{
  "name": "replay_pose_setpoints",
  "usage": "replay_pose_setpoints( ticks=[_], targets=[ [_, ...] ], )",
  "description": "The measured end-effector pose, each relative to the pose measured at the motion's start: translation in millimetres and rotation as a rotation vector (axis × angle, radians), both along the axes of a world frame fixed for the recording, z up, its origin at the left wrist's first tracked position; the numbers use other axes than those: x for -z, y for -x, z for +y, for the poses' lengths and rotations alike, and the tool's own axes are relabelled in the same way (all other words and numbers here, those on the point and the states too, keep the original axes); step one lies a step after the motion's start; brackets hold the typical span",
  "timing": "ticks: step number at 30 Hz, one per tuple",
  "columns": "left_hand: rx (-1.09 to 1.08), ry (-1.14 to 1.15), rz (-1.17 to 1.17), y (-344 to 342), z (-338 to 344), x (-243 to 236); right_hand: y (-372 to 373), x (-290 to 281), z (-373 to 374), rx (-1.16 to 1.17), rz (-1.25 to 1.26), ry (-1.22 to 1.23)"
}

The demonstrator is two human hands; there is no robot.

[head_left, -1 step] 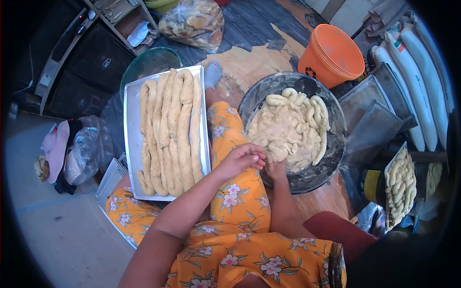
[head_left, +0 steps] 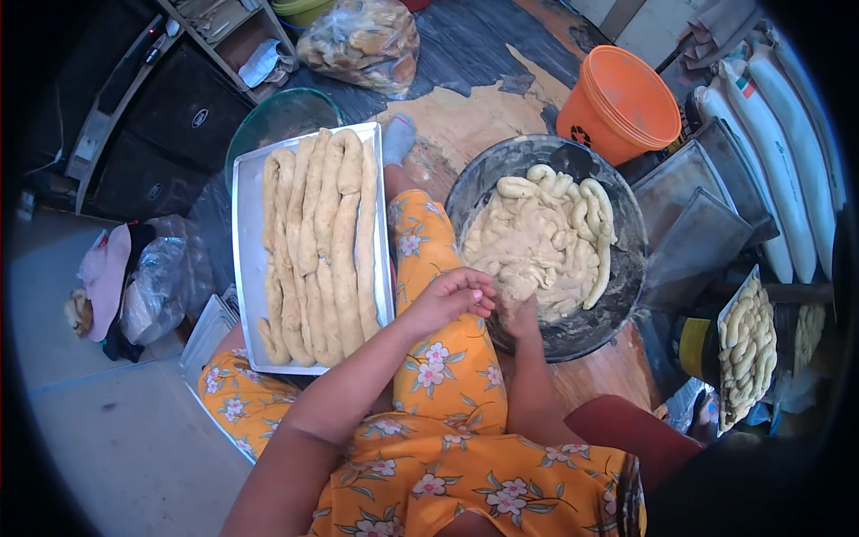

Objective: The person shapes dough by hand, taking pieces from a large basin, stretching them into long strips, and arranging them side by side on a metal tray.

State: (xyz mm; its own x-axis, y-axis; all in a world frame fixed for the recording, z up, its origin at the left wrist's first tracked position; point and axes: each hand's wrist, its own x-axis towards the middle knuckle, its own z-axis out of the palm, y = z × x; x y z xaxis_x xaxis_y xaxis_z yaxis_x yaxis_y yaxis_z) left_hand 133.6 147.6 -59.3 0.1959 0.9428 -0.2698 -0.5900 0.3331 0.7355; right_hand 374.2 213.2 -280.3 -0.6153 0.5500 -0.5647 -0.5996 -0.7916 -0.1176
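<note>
A black basin (head_left: 624, 231) on the right holds soft pale dough (head_left: 528, 237), with thick dough ropes (head_left: 595, 215) coiled along its far and right sides. At its near edge my right hand (head_left: 519, 315) reaches in, its floury fingers closed on dough and partly hidden by it. My left hand (head_left: 456, 295) hovers above my knee, just left of the right hand. Its fingers are loosely bent, with a gap to the thumb and nothing visible in them. Left of my leg, a metal tray (head_left: 251, 295) bears long dough strips (head_left: 344, 242) laid side by side.
An orange bucket (head_left: 617, 103) stands beyond the basin, near metal pans (head_left: 693, 228) and white sacks (head_left: 761, 134). A tray of twisted dough pieces (head_left: 748, 353) is at far right. A green tub (head_left: 277, 121) and a bag of bread (head_left: 362, 45) are beyond the tray.
</note>
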Motion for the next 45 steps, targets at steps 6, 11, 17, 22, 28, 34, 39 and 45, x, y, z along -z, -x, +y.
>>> replay_pose_setpoints(
  ticks=[6,11,17,22,28,34,39,45],
  targets=[
    [-0.015,0.013,0.0,4,-3,0,-27,-49,51,-0.127,-0.729,-0.133],
    [0.084,-0.062,-0.045,-20,21,-8,-141,55,149,-0.614,-1.507,-1.053],
    [0.002,0.011,0.033,-2,-2,-1,-32,25,101,-0.032,-1.75,-1.15],
    [0.039,-0.002,0.14,-2,0,-8,-9,-19,57,-0.397,-2.015,-1.922],
    [0.005,-0.034,0.003,-4,-3,-1,-18,-46,87,-0.426,-1.877,-0.958],
    [0.004,-0.033,0.011,2,-3,-1,34,-97,47,-1.058,-0.993,-1.382],
    [0.005,-0.046,0.065,2,-5,-5,1,-34,94,-0.114,-1.819,-1.134],
    [-0.036,-0.009,0.038,2,-8,-2,42,-28,67,-0.599,-1.992,-1.115]
  ],
)
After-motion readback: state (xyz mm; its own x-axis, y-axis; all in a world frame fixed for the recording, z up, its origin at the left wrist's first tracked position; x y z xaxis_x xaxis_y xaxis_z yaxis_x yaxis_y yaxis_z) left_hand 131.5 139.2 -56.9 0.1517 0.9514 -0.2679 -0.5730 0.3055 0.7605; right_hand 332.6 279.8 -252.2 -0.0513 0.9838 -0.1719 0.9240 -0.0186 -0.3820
